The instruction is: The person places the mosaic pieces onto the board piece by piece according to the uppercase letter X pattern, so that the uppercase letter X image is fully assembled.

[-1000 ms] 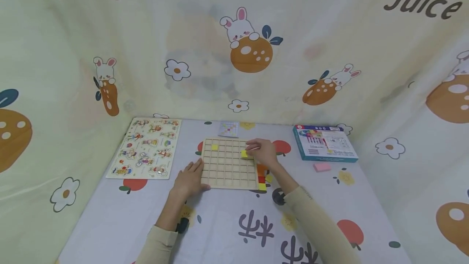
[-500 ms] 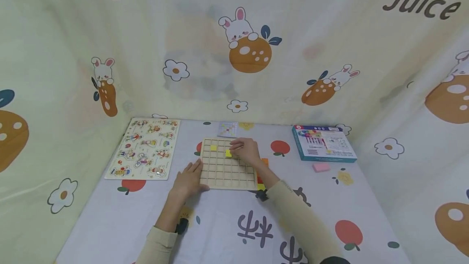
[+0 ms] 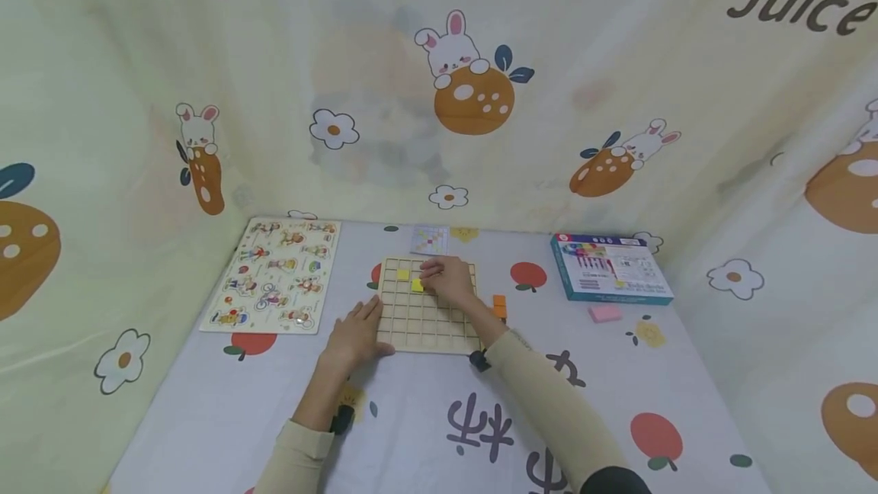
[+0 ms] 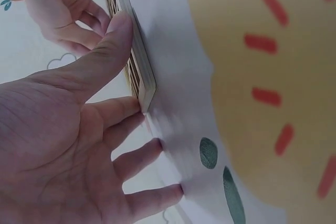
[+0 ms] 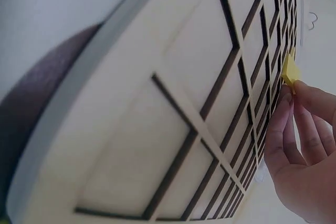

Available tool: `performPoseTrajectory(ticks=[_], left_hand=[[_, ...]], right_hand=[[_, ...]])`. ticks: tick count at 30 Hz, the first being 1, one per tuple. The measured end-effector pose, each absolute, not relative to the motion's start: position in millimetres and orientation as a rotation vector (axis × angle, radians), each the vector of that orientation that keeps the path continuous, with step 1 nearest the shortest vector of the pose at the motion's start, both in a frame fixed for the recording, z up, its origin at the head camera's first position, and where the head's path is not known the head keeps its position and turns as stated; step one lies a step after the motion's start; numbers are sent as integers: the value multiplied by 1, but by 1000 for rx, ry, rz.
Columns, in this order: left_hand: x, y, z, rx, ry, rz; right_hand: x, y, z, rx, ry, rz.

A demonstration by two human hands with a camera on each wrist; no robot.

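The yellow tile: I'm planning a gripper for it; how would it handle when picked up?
The yellow tile looks small, thin and flat, so probably stiff and light. The right hand pinches it by its edges over the grid board; flat on the board, it may be awkward to lift.

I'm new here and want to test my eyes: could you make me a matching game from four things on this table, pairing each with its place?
Things:
1. picture puzzle
2. blue box
3. pink block
4. left hand

Places:
A. just in front of the box
B. far left of the table
C. at the grid board's near left corner
D. far right, by the curtain

Pairs: 1-B, 2-D, 3-A, 4-C
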State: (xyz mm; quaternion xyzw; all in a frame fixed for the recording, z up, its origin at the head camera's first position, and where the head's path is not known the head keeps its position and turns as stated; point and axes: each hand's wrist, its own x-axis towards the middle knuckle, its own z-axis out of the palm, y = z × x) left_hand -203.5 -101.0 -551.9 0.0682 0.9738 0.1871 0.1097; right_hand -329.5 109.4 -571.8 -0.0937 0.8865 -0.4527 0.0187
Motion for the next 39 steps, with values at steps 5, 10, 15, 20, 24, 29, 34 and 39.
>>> performPoseTrajectory(ticks=[5, 10, 15, 20, 24, 29, 34, 39], left_hand=[[-203, -102, -552, 196, 2861, 553], [-202, -102, -550, 200, 2870, 574], [-202, -101, -553, 204, 2879, 568], [-202, -101, -556, 213, 2875, 539], [-202, -102, -554, 207, 2868, 538], [-202, -101, -551, 202, 2874, 541], [-201, -100, -552, 198, 2864, 548], [-201, -99, -553, 193, 2867, 555]], right_hand=[[-329, 106, -571, -303, 2760, -1358], [-328, 105, -571, -293, 2749, -1365], [-325, 109, -572, -319, 2758, -1380], [-319, 116, -569, -316, 2793, -1402], [-315, 124, -562, -329, 2833, -1427], [-309, 138, -552, -299, 2863, -1474], [-298, 156, -546, -237, 2870, -1485], [-285, 175, -544, -193, 2886, -1475]])
